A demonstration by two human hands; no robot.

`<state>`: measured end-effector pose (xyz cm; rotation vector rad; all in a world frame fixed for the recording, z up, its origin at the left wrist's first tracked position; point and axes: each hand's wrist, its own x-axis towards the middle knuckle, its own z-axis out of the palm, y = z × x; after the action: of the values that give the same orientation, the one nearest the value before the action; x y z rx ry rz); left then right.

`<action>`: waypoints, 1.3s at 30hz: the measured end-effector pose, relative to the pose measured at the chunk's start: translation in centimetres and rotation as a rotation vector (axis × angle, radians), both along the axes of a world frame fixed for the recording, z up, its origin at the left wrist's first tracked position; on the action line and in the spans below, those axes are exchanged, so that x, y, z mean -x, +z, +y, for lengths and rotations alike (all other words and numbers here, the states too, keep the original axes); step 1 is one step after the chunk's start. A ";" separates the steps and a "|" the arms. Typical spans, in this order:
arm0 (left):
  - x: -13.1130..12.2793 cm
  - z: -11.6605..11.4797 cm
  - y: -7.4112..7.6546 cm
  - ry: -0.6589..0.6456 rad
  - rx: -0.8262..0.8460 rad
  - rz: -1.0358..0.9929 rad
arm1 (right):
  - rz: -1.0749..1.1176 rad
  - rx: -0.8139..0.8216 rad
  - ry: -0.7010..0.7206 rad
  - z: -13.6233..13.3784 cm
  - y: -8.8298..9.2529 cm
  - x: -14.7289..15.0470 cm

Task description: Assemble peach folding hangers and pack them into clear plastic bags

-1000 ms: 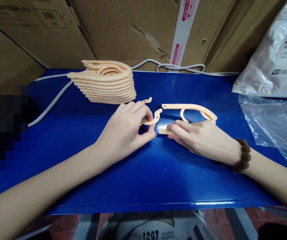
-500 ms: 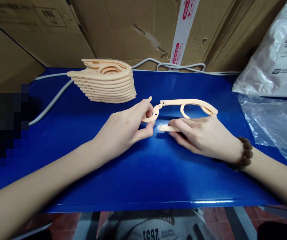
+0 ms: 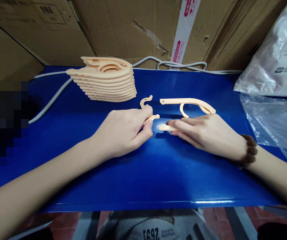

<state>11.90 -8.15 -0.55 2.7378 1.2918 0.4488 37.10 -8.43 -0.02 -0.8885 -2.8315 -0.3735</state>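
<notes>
Between its thumb and fingers, my left hand (image 3: 129, 131) pinches a small peach-coloured hanger hook (image 3: 146, 99). The curved end points up and away, and its short stem juts out to the right. My right hand (image 3: 200, 133) is closed on a folding hanger (image 3: 183, 101) of the same colour. One long arm of it reaches left with a holed end, and a curved inner piece hangs beneath. A second holed end (image 3: 163, 128) sticks out of the right fingers, nearer to me. Hook and hanger are apart by a small gap.
A stack of folded peach hangers (image 3: 108, 85) stands at the back left of the blue table (image 3: 143, 186). White cable (image 3: 148, 59) runs along the cardboard boxes (image 3: 123, 30) behind. Clear plastic bags (image 3: 270, 76) lie at the right.
My left hand has turned the hook and drawn it slightly away from the hanger's holed end, where it was close before. My right hand stays nearly still with the hanger.
</notes>
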 end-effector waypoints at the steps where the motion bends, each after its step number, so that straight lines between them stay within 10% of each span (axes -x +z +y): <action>1: 0.0 0.0 -0.1 -0.004 0.010 0.003 | 0.004 0.003 0.003 0.0 0.0 0.0; 39: -0.8 -0.4 0.2 -0.066 -0.016 0.428 | 0.100 0.004 0.019 -0.7 0.1 0.4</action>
<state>12.73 -8.50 -0.36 2.9850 1.2679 -0.1453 36.71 -9.10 0.05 -0.8553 -2.7478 -0.3121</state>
